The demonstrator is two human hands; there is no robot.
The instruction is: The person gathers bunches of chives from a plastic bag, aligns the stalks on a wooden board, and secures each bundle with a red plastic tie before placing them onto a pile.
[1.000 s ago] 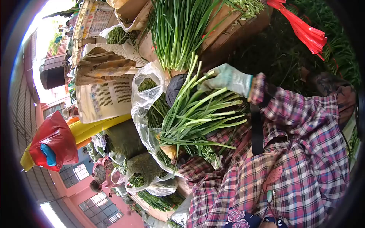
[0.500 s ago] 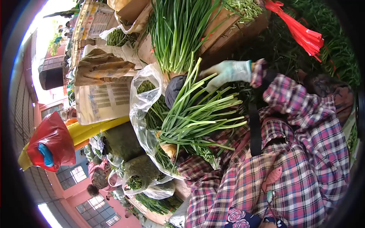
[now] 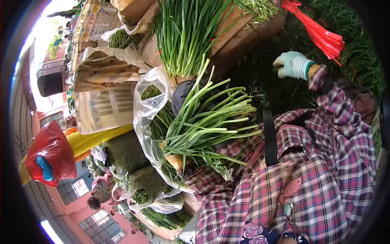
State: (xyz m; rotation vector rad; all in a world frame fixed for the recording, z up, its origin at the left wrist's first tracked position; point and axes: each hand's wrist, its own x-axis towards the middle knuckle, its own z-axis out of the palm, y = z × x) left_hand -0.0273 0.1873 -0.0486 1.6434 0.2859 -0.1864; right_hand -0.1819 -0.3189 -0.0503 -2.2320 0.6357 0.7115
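Observation:
The view is turned on its side. My left hand (image 3: 174, 160), in a tan covering, is closed round a loose bunch of garlic chives (image 3: 211, 126). Pale stem ends of the bunch fan out toward my plaid clothing. My right hand (image 3: 293, 66) wears a white and teal glove and holds nothing. Its fingers are slightly bent and apart, over dark leaf litter near a red plastic strip bundle (image 3: 317, 30). A larger pile of garlic chives (image 3: 189, 36) lies beside the held bunch. Behind that bunch is a clear plastic bag (image 3: 142, 105) with greens in it.
Cut stem pieces (image 3: 260, 10) lie on a wooden board (image 3: 231, 34). A white plastic crate (image 3: 105, 107) carries a brown cloth (image 3: 101, 71). A red plastic bag (image 3: 50, 152) hangs by a yellow one. More bagged greens (image 3: 148, 185) and another person (image 3: 103, 189) are farther off.
My right hand has come away from the stem ends of the held bunch, out over the leaf litter toward the red strips. My left hand keeps its hold.

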